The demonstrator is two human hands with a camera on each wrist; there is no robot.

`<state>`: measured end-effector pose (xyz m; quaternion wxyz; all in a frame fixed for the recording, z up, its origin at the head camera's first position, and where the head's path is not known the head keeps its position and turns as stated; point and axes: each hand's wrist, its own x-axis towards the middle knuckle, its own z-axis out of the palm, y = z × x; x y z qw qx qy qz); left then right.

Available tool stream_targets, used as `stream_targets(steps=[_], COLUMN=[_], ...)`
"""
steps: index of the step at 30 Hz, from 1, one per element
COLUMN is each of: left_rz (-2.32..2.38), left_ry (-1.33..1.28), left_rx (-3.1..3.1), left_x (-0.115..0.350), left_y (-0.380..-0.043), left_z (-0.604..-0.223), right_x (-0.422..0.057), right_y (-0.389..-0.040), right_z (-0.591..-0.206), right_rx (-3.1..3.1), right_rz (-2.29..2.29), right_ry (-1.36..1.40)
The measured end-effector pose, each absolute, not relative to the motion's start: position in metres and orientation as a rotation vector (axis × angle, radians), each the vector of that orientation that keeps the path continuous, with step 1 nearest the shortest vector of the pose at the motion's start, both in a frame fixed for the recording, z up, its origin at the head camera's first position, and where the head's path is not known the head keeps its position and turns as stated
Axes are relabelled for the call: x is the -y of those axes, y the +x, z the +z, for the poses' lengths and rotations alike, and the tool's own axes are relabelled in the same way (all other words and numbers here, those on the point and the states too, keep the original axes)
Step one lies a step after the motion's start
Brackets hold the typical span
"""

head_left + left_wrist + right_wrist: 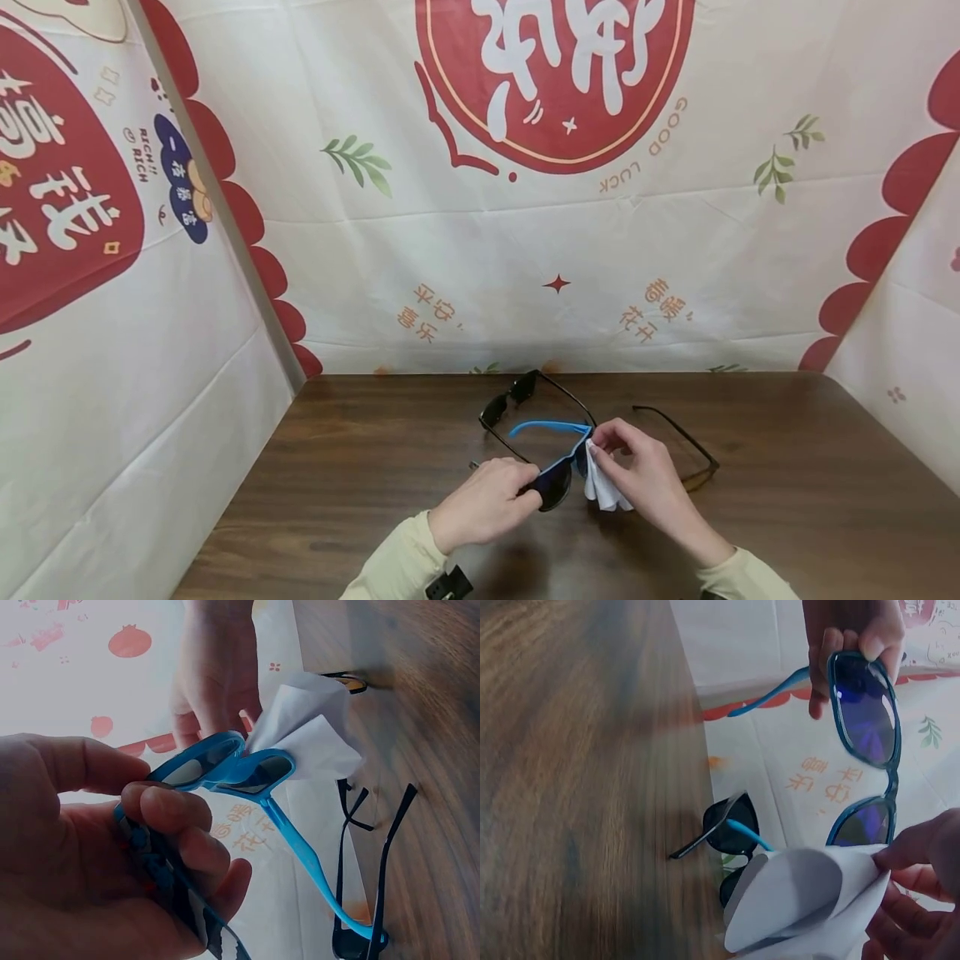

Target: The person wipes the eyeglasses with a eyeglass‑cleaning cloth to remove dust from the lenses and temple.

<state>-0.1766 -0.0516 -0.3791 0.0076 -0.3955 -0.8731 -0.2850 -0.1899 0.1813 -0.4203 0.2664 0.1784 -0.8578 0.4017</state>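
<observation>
Fingers of your left hand (487, 502) clamp one end of the blue-framed sunglasses (555, 486); your right hand (648, 468) pinches a white cloth (606, 490). Brown wood of the table (360, 475) spreads to both sides of you, its far edge meeting a printed sheet (750, 267). Above it, between your hands, you hold the frame tilted, glossy, dark-lensed, one bright blue temple extended. Black sunglasses (522, 387) lie just beyond, near that edge; amber-lensed glasses (699, 480) rest beside your right hand. Loosely creased, the cloth overlaps the lens nearer that hand.
</observation>
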Motion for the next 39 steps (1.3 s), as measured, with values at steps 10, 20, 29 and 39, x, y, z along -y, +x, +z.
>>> stream_targets(steps=[10,20,29,39], left_rz=[-0.876,-0.861,-0.873,-0.889], left_ry=[-1.215,-1.272,-1.205,-1.148], left_rx=[2.710,2.718,2.751,2.710], left_x=[0.053,0.056,0.054,0.054], left_y=[-0.177,-0.176,-0.174,-0.174], left_z=[-0.380,-0.377,-0.375,-0.377], right_x=[-0.177,-0.184,-0.172,-0.175], right_y=[-0.186,-0.199,-0.191,-0.187], right_z=[-0.421,-0.422,-0.414,-0.420], right_rx=[2.297,2.346,2.266,2.255], right_rz=[1.103,1.018,1.037,0.991], right_ry=[0.517,0.385,0.597,0.663])
